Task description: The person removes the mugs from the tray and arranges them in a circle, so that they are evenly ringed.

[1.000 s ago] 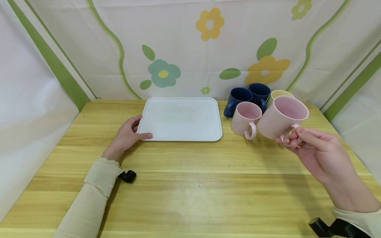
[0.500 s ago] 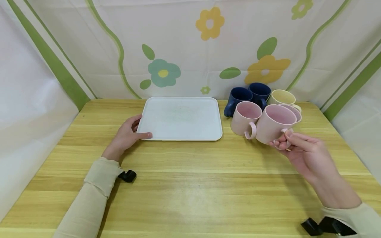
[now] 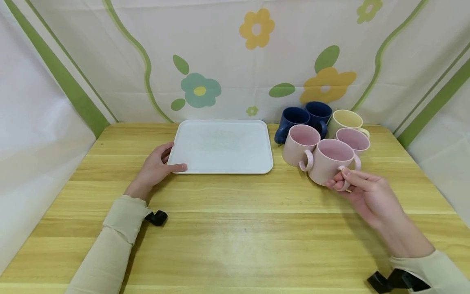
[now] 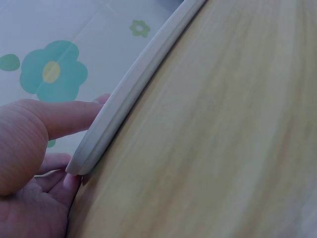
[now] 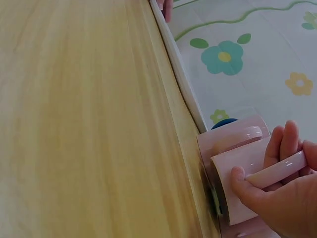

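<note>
A pink mug point(image 3: 324, 169) is in my right hand point(image 3: 374, 200), whose thumb and fingers grip its handle. It stands upright, low over or on the table, in front of two other pink mugs, one to the left point(image 3: 296, 149) and one behind to the right point(image 3: 353, 139). Whether its base touches the wood I cannot tell. At the white tray point(image 3: 224, 149), my left hand point(image 3: 152, 169) holds the near left corner, thumb on top. The left wrist view shows other fingers of that hand point(image 4: 29, 153) at the edge and partly below the rim point(image 4: 124, 94).
Behind the pink mugs stand two dark blue mugs, one on the left point(image 3: 291, 118) and one farther back point(image 3: 317, 109), plus a yellow mug point(image 3: 345, 119). They are packed close together. A flowered curtain point(image 3: 227, 53) hangs along the back of the wooden table point(image 3: 227, 228).
My right hand has lowered the pink mug and brought it left and nearer to me, so the yellow mug and the pink mug behind are now uncovered. My left hand stays at the tray.
</note>
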{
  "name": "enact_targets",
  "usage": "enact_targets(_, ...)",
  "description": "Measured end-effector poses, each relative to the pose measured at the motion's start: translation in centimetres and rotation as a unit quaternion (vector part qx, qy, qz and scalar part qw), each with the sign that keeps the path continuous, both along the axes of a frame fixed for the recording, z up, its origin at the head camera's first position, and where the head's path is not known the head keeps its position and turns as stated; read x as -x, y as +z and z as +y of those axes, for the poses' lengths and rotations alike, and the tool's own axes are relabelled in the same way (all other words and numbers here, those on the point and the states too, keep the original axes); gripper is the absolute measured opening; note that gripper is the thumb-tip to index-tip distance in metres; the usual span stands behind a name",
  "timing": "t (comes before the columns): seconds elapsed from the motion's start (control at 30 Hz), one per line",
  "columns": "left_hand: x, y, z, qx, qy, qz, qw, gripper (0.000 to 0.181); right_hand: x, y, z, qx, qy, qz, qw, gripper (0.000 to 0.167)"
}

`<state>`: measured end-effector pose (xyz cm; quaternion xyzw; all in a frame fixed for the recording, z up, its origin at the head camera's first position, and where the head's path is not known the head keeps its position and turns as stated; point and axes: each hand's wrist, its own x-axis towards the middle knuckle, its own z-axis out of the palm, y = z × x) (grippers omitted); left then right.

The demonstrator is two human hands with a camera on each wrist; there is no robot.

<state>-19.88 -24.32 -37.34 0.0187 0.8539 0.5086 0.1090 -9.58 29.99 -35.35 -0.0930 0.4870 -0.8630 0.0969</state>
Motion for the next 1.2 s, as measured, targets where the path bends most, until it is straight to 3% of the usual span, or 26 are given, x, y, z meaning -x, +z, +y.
enact_targets(0.47,0.1,-0.2,-0.4,0.008,0.007,-0.007,0.9999,0.108,0.4,0.0,0.1,-0.073,-0.014,-0.090,0.9932,0.037)
enact_targets(0.7,0.0,-0.3,-0.6,0.009,0.009,-0.007,0.9999,0.107,0.8,0.1,-0.1,-0.080,-0.009,-0.104,0.9913,0.035)
enact_targets(0.83,-0.2,-0.2,-0.6,0.001,0.011,-0.007,0.9999,0.106,1.0,0.3,0.2,-0.144,-0.010,-0.088,0.9855,0.032)
enact_targets(0.9,-0.3,-0.2,-0.6,-0.006,0.013,-0.008,0.9999,0.105,1.0,0.7,0.5,-0.208,-0.026,-0.082,0.9743,0.028)
enact_targets(0.93,-0.2,-0.2,-0.6,-0.006,0.013,-0.007,0.9999,0.105,1.0,0.9,0.8,-0.250,-0.037,-0.079,0.9642,0.026)
enact_targets(1.0,-0.1,-0.3,-0.4,-0.006,0.012,-0.006,0.9999,0.103,0.9,1.6,1.4,-0.343,-0.057,-0.071,0.9349,0.021)
enact_targets(1.07,0.0,-0.2,-0.2,0.000,0.011,-0.005,0.9999,0.101,0.8,2.5,2.2,-0.430,-0.068,-0.062,0.8983,0.018)
enact_targets(1.13,0.1,0.0,0.2,0.019,0.009,0.000,0.9998,0.098,0.7,3.3,2.8,-0.487,-0.082,-0.044,0.8685,0.018)
enact_targets(1.17,0.2,0.2,0.4,0.027,0.006,0.005,0.9996,0.097,0.6,3.8,3.0,-0.497,-0.089,-0.033,0.8623,0.018)
enact_targets(1.2,0.2,0.4,0.6,0.044,0.002,0.012,0.9990,0.096,0.6,4.2,3.0,-0.488,-0.096,-0.023,0.8670,0.019)
